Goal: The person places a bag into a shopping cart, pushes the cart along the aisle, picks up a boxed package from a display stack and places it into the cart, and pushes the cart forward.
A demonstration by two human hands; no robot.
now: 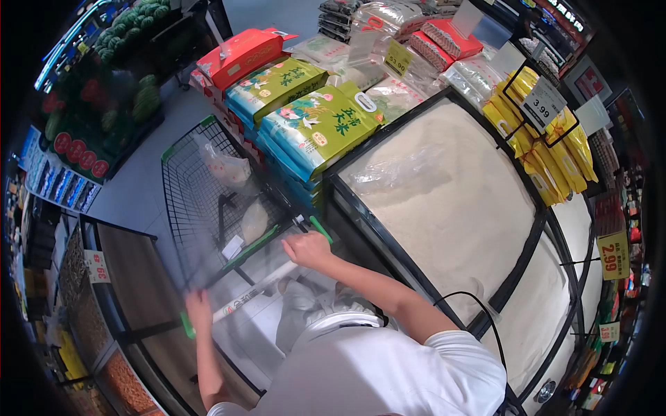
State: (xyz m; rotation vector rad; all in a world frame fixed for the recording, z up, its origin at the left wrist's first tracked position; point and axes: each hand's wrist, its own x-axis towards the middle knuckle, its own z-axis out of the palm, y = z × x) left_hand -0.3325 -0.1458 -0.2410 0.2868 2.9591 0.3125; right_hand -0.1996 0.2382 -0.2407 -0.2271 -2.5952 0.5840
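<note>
A wire shopping cart (182, 182) with green trim stands in front of me, its white push handle (258, 290) crossing just ahead of my waist. My right hand (307, 248) is closed round the handle near its right end. At the left end, beside the green cap, my left hand (199, 309) is wrapped on the handle, a little blurred. Inside the cart lie a clear plastic bag (227, 170) with contents I cannot make out, a smaller whitish bag (254, 222) and a white slip (233, 247).
To the right, a black-framed bin (444, 187) of pale grain has a plastic bag on it. Stacked green rice bags (320, 125) border the cart's right side. Dark-framed bins (139, 277) stand at left. Yellow packets (548, 152) hang at upper right; watermelons (132, 28) lie at upper left.
</note>
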